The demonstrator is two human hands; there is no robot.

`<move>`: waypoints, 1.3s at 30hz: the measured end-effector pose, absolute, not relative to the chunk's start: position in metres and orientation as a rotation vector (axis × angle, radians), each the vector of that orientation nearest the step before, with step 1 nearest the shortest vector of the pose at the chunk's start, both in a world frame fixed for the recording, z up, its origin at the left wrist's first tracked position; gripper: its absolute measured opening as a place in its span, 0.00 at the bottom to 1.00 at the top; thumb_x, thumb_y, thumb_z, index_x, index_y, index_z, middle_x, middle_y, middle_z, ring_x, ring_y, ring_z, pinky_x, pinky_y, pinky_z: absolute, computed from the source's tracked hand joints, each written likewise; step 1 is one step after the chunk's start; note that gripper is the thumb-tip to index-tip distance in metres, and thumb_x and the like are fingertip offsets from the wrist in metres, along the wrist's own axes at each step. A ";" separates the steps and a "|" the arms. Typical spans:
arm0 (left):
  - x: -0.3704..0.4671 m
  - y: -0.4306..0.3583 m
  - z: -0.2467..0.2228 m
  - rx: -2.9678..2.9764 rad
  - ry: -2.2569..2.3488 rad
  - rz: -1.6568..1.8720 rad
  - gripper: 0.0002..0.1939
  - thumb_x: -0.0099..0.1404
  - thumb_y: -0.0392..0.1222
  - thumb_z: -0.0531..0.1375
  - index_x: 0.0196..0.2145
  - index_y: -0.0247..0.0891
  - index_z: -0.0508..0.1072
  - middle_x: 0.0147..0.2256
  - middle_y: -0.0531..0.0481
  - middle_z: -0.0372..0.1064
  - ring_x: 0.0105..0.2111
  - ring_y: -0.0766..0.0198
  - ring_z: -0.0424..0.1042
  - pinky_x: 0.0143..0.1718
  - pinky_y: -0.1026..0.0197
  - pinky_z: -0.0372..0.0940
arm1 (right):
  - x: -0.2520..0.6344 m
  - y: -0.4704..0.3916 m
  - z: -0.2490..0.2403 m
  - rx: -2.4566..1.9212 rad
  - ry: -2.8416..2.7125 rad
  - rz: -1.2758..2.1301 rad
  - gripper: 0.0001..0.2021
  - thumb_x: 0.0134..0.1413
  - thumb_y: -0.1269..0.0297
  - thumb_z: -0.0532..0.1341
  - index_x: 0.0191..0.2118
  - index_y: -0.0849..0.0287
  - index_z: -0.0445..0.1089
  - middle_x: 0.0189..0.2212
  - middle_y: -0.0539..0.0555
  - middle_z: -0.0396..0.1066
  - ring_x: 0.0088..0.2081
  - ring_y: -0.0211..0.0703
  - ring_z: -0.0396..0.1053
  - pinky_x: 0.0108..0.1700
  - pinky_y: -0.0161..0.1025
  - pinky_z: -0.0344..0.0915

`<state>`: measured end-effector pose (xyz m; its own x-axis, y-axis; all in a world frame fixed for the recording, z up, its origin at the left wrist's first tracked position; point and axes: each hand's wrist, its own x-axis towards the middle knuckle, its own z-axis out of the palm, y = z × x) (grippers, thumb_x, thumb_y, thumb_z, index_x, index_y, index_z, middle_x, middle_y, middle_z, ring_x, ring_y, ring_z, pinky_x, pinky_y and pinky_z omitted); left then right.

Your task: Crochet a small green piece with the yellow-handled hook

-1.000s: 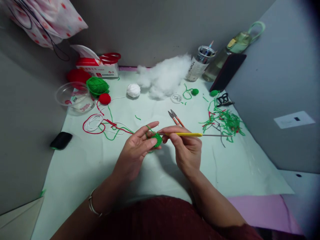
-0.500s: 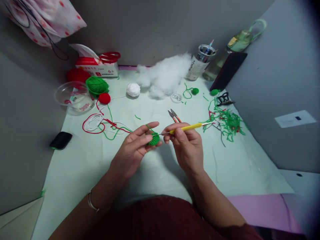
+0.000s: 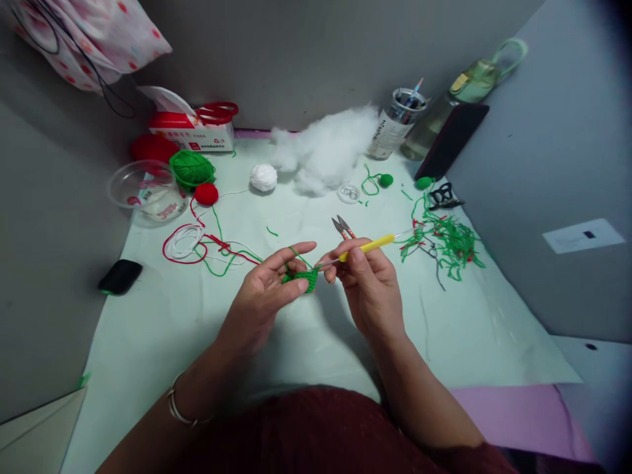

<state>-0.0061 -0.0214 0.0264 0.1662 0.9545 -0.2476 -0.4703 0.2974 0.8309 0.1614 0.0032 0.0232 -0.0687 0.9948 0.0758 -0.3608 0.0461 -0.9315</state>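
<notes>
Between thumb and fingers, my left hand (image 3: pixel 264 286) pinches a small green crochet piece (image 3: pixel 307 280). Green yarn (image 3: pixel 300 256) runs over its raised index finger down to the work. My right hand (image 3: pixel 372 286) grips a crochet hook (image 3: pixel 375 244) by its yellow handle, pen-fashion. The metal tip of the hook meets the upper right edge of the crochet piece; whether it sits inside a stitch I cannot tell. Just behind my right hand lie thread snips (image 3: pixel 343 227), blades pointing away, handles hidden by the fingers.
At left are a loose white yarn coil (image 3: pixel 184 242), a green yarn ball (image 3: pixel 192 169), a clear plastic tub (image 3: pixel 143 187) and a black case (image 3: pixel 120 277). White stuffing (image 3: pixel 330 148) lies at the back. Yarn scraps (image 3: pixel 451 243), a pen cup (image 3: pixel 396 125) and a bottle (image 3: pixel 474 82) are at right.
The crochet piece has turned in my left hand, and my left thumb has moved lower onto it. The hook has shifted slightly left, its tip now at the piece's upper edge.
</notes>
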 end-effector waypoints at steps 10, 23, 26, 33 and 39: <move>-0.003 -0.022 0.032 0.739 1.042 1.187 0.20 0.59 0.36 0.72 0.50 0.43 0.84 0.34 0.53 0.69 0.36 0.64 0.68 0.41 0.63 0.64 | 0.165 -0.007 0.024 -0.914 -1.421 0.966 0.09 0.73 0.62 0.60 0.43 0.54 0.78 0.36 0.52 0.82 0.32 0.38 0.78 0.37 0.40 0.76; -0.007 -0.021 0.031 0.384 0.756 1.086 0.21 0.60 0.37 0.72 0.52 0.39 0.83 0.36 0.50 0.75 0.35 0.67 0.72 0.43 0.63 0.69 | 0.164 -0.007 0.017 -0.858 -1.369 0.870 0.10 0.72 0.63 0.61 0.44 0.52 0.81 0.35 0.53 0.81 0.32 0.41 0.76 0.34 0.41 0.75; -0.006 -0.022 0.031 0.475 0.769 1.084 0.22 0.59 0.37 0.74 0.52 0.41 0.83 0.38 0.50 0.77 0.36 0.65 0.73 0.44 0.62 0.68 | 0.161 -0.002 0.019 -0.835 -1.368 1.032 0.09 0.70 0.59 0.63 0.42 0.52 0.81 0.37 0.52 0.82 0.34 0.40 0.77 0.36 0.41 0.76; 0.005 -0.023 0.032 0.454 0.864 1.176 0.25 0.60 0.36 0.73 0.55 0.41 0.81 0.35 0.52 0.76 0.38 0.64 0.74 0.47 0.62 0.68 | 0.156 -0.012 0.016 -0.845 -1.715 0.483 0.15 0.66 0.72 0.64 0.53 0.46 0.80 0.44 0.54 0.83 0.41 0.44 0.79 0.41 0.44 0.78; 0.001 -0.018 0.033 0.280 0.740 1.087 0.14 0.61 0.37 0.70 0.46 0.35 0.85 0.36 0.50 0.76 0.37 0.65 0.74 0.47 0.60 0.72 | 0.162 -0.008 0.019 -0.880 -1.439 0.689 0.10 0.69 0.67 0.62 0.46 0.49 0.82 0.37 0.53 0.82 0.33 0.42 0.77 0.36 0.43 0.76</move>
<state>0.0014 -0.0184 0.0334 0.2584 0.8768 -0.4056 -0.6987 0.4595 0.5483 0.1618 -0.0075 0.0192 0.0431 0.8424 0.5371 0.1099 0.5303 -0.8407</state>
